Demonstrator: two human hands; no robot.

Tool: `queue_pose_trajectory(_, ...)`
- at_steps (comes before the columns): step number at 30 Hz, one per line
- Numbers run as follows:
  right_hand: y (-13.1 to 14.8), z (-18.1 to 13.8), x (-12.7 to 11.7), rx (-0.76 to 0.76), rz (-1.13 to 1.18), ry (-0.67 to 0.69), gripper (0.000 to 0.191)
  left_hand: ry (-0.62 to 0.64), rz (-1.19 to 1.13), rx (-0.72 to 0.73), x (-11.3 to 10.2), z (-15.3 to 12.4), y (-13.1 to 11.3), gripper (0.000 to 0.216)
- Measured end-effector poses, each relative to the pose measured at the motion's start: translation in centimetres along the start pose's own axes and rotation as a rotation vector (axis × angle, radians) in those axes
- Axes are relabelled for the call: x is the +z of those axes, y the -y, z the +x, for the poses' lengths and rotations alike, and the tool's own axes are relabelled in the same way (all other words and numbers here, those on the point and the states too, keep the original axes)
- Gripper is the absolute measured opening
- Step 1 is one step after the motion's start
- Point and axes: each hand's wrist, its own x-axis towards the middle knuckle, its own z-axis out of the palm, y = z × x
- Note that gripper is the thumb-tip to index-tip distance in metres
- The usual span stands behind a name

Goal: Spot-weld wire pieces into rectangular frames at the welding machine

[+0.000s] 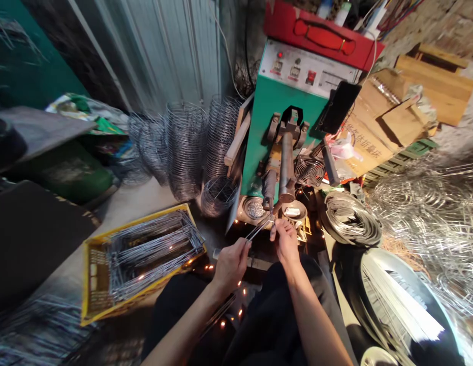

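My left hand (230,262) pinches the near end of a thin metal wire piece (258,227), which slants up and away to the spot welder's electrode tips (269,203). Just right of those tips, the fingers of my right hand (287,243) are closed in a pinch; what they hold is too small to make out. The green spot welder (255,122) stands directly in front of me. Orange sparks (240,291) fly below my hands and over my legs. A small dish of metal bits (254,207) sits left of the tips, and another round dish (300,209) is to the right.
At left is a yellow crate (87,279) of bent wire pieces. Behind it stand stacks of wire rings (186,147). On the right are a metal coil (348,218), a basin of flat strips (422,284) and heaped wire frames (422,218). A phone (340,107) is mounted beside the welder.
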Motion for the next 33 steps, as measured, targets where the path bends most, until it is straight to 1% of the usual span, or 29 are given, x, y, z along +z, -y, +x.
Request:
queue_pose_trajectory(4,0.7,0.7,-0.8,-0.038,-0.077,-0.022,0.039,-0.031,0.021,0.053,0.6,1.4,-0.2,0.027)
queue_pose_trajectory(6,1.0,1.1,-0.9,-0.052,-0.09,-0.011,0.04,-0.04,0.012,0.047,0.9,2.2,-0.2,0.029)
queue_pose_trajectory(9,1.1,1.7,-0.9,-0.069,-0.098,-0.002,0.04,-0.023,-0.018,0.026,0.9,2.9,0.0,0.031)
queue_pose_trajectory(12,0.7,2.0,-0.9,-0.061,-0.094,-0.027,0.038,0.003,-0.024,0.01,0.7,3.2,0.0,0.031)
queue_pose_trajectory(16,0.6,2.0,-1.4,-0.019,-0.078,-0.009,0.04,0.024,-0.021,-0.006,0.4,3.1,0.0,0.032)
queue_pose_trajectory(19,1.3,0.8,-2.7,0.041,-0.122,0.0,0.041,0.031,-0.014,0.003,0.4,3.4,0.2,0.032)
queue_pose_trajectory(21,1.7,-0.8,-3.9,0.082,-0.183,0.021,0.041,0.034,0.025,0.021,0.6,3.7,0.2,0.032)
queue_pose_trajectory(23,1.6,-3.1,-5.2,0.135,-0.268,0.07,0.044,0.044,0.109,0.054,0.7,3.6,0.0,0.031)
queue_pose_trajectory(25,0.8,-5.4,-6.4,0.196,-0.392,0.152,0.048,0.091,0.219,0.112,0.3,2.9,0.0,0.029)
queue_pose_trajectory(27,-0.7,-7.5,-7.3,0.246,-0.535,0.273,0.052,0.154,0.309,0.16,-0.9,1.4,0.5,0.026)
queue_pose_trajectory(29,-2.8,-9.3,-7.7,0.279,-0.655,0.414,0.053,0.181,0.344,0.164,-3.1,-1.1,1.6,0.023)
queue_pose_trajectory(31,-4.8,-11.2,-7.5,0.295,-0.757,0.549,0.05,0.136,0.353,0.104,-6.2,-4.2,3.2,0.023)
queue_pose_trajectory(32,-5.7,-12.0,-7.2,0.296,-0.808,0.611,0.047,0.088,0.352,0.058,-8.0,-5.7,4.1,0.024)
queue_pose_trajectory(33,-6.3,-12.8,-6.9,0.292,-0.857,0.667,0.044,0.012,0.348,-0.003,-9.9,-7.0,5.2,0.026)
